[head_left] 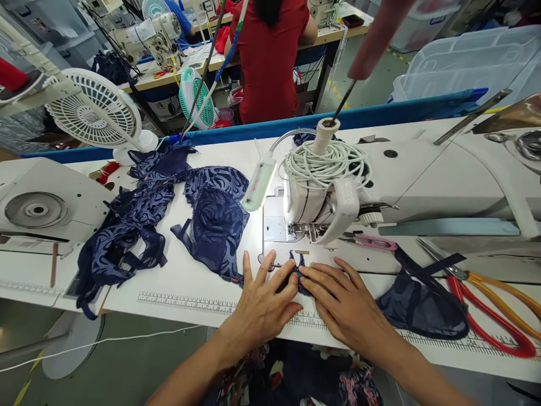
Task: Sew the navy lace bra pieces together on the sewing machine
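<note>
Just in front of the sewing machine [310,206], a small navy lace piece [299,260] lies on the table, mostly covered by my fingers. My left hand [267,296] rests on its left side with fingers spread. From the right, my right hand [350,296] lies flat with fingers stretched out, its fingertips touching the same piece. The presser foot [310,231] stands a little beyond my fingertips. To the left of my left hand is a navy lace bra cup piece [217,225]. A dark sheer cup piece [418,304] lies right of my right hand.
Scissors with orange handles [502,287] and others with red handles [490,321] lie at the right. A heap of navy lace pieces [139,214] sits on the left. A small lamp [260,183] hangs near the needle. Behind are a white fan [95,107] and a person in red [268,62].
</note>
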A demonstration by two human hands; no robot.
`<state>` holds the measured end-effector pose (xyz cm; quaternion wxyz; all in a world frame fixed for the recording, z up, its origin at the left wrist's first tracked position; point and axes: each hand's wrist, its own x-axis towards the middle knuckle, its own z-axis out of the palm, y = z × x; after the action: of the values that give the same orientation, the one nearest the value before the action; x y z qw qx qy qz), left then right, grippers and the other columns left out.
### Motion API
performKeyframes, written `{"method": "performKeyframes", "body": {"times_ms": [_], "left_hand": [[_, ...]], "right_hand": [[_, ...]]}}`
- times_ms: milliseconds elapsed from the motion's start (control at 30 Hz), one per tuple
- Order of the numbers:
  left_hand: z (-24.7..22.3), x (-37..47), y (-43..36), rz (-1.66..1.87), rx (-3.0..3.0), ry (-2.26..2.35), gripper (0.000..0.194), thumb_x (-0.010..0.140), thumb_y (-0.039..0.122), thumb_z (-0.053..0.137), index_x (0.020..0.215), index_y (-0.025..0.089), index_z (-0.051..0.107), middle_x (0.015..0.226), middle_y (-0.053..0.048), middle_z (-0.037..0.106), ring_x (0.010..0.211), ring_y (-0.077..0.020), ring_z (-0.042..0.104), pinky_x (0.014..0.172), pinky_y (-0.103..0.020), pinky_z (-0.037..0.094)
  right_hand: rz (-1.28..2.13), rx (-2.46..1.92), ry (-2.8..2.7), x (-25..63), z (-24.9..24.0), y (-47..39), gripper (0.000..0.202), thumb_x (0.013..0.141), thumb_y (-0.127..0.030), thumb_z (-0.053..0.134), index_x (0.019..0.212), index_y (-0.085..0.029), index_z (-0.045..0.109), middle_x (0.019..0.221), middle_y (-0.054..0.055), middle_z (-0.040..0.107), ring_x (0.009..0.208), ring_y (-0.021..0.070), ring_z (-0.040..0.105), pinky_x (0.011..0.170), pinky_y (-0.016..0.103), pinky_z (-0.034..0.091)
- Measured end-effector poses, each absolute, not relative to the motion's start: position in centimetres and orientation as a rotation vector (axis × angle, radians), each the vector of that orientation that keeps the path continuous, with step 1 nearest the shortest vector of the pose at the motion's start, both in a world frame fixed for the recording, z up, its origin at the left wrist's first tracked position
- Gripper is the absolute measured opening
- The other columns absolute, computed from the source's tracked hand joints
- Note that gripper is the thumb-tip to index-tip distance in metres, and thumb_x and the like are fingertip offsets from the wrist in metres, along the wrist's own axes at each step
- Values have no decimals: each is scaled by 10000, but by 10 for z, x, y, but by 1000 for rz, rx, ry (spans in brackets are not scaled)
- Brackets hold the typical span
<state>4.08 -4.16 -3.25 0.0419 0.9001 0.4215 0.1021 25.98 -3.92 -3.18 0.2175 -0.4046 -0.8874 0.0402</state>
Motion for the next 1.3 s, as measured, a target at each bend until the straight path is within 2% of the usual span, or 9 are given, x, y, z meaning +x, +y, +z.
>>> {"method": "performKeyframes", "body": {"times_ms": [200, 267, 367, 467, 667, 867, 1000, 1133, 1300], "left_hand": [[-22, 42, -42, 363, 2674, 1306, 413, 979, 432, 452, 1331, 219, 498, 1425, -101, 505, 1404, -351, 291, 1118, -715, 98], [-18, 48, -41, 460, 2565, 1480, 329, 980, 364, 459, 1252, 195, 537, 1302, -118, 565, 1291, -316, 419, 1090, -628, 279], [-19, 60, -37, 542, 2348, 1748, 179, 948, 303, 517, 1039, 159, 574, 1058, -113, 580, 1005, -260, 527, 859, -457, 470], [-26, 69, -35, 574, 2294, 1753, 11, 911, 179, 532, 902, 175, 537, 960, -77, 548, 901, -233, 508, 756, -394, 453], [-28, 68, -39, 809, 2259, 1616, 126, 935, 100, 428, 860, 190, 474, 871, -39, 545, 845, -199, 477, 792, -389, 397], [-15, 67, -44, 905, 2087, 1472, 108, 970, 189, 424, 886, 200, 491, 856, -13, 591, 831, -180, 519, 880, -404, 375], [-11, 66, -39, 850, 1805, 1403, 148, 951, 304, 501, 865, 192, 547, 843, -12, 601, 814, -170, 531, 776, -312, 404], [-7, 64, -34, 815, 1588, 1306, 281, 947, 400, 488, 786, 181, 560, 743, -1, 541, 725, -145, 481, 664, -251, 378], [0, 64, -34, 801, 1466, 1213, 363, 925, 499, 489, 774, 175, 552, 763, -6, 499, 724, -138, 431, 643, -237, 345]], "right_hand": [[122, -1102, -2450, 260, -34, -40, 390, 880, -96, 473, 1231, -211, 597, 1310, 39, 623, 1226, 216, 522, 1147, 487, 282], [116, -1089, -2452, 260, -36, -41, 374, 895, -102, 468, 1231, -208, 593, 1306, 40, 625, 1223, 222, 521, 1138, 492, 288], [105, -1081, -2446, 260, -36, -41, 364, 906, -99, 461, 1227, -211, 592, 1304, 37, 625, 1218, 231, 523, 1126, 500, 301], [117, -1079, -2432, 261, -36, -43, 369, 902, -86, 465, 1220, -220, 596, 1287, 42, 630, 1207, 227, 538, 1108, 496, 333], [387, -1239, -2116, 262, -34, -45, 356, 930, -199, 509, 1277, -264, 556, 1203, 84, 649, 1100, 216, 610, 959, 418, 496], [1108, -1283, -1543, 243, -22, -34, 387, 882, -451, 596, 1203, -236, 585, 881, 32, 667, 771, 154, 637, 723, 291, 563], [1188, -1219, -1415, 235, -14, -30, 376, 859, -454, 627, 1158, -226, 611, 813, 12, 621, 737, 133, 596, 711, 273, 546], [1211, -1212, -1417, 236, -10, -32, 405, 851, -433, 635, 1205, -243, 589, 885, 32, 633, 803, 146, 614, 738, 281, 548], [1177, -1244, -1515, 242, -3, -35, 377, 865, -417, 603, 1203, -251, 584, 883, 44, 649, 839, 163, 636, 751, 284, 551]]}}
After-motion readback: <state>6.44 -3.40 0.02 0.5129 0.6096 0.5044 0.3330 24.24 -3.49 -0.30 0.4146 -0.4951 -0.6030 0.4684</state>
